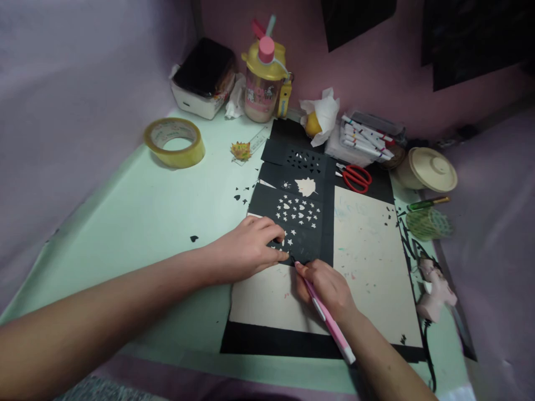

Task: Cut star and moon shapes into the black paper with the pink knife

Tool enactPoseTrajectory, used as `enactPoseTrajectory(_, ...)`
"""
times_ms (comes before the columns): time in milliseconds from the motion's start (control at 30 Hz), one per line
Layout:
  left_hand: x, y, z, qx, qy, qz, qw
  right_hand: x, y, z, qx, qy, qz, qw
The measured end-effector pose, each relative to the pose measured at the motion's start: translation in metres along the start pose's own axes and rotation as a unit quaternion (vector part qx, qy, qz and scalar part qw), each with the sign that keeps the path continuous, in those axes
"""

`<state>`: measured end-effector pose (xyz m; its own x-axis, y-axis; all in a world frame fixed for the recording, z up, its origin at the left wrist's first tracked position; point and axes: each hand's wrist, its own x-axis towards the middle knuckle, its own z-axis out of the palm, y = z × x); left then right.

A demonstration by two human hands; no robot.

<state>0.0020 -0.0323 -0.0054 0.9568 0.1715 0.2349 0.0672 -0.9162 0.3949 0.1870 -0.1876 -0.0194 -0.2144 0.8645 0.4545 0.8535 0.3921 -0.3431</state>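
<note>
My right hand (pixel 326 287) is closed round a slim pink pen-shaped craft knife (pixel 326 316), its tip end at the lower edge of a black paper sheet (pixel 307 236). Star and heart holes are cut through that sheet, in several rows. My left hand (pixel 253 248) presses down on the sheet's left side, thumb stretched toward the knife tip and fingers apart from it, slightly bent. Under the sheet lies a pale board (pixel 368 267) with coloured marks. Further up, more black paper (pixel 278 159) has a leaf-shaped opening and small cut holes.
Tape roll (pixel 194 153), dried leaf (pixel 241 150) and black scraps (pixel 194 238) lie on the left. Along the back stand a white box (pixel 200 94), drink bottle (pixel 261 92) and marker box (pixel 363 139). Red-handled scissors (pixel 357 178), a lidded pot (pixel 430 170) and a pink corded tool (pixel 437 292) are on the right.
</note>
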Motion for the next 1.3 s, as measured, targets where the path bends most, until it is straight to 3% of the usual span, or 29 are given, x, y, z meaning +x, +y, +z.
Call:
enactPoseTrajectory(500,-0.001,-0.001,0.0,-0.007,-0.005,0.002,1.0,0.0,0.0,0.001,0.009,0.015,-0.004,1.0)
enactPoseTrajectory(967,-0.001,-0.001,-0.002,-0.001,-0.007,0.004,1.0,0.003,-0.004,-0.008,-0.015,-0.03,-0.025,0.999)
enactPoseTrajectory(1300,-0.002,-0.003,0.002,-0.013,0.006,0.008,1.0,0.0,-0.001,-0.002,0.008,0.026,0.016,1.0)
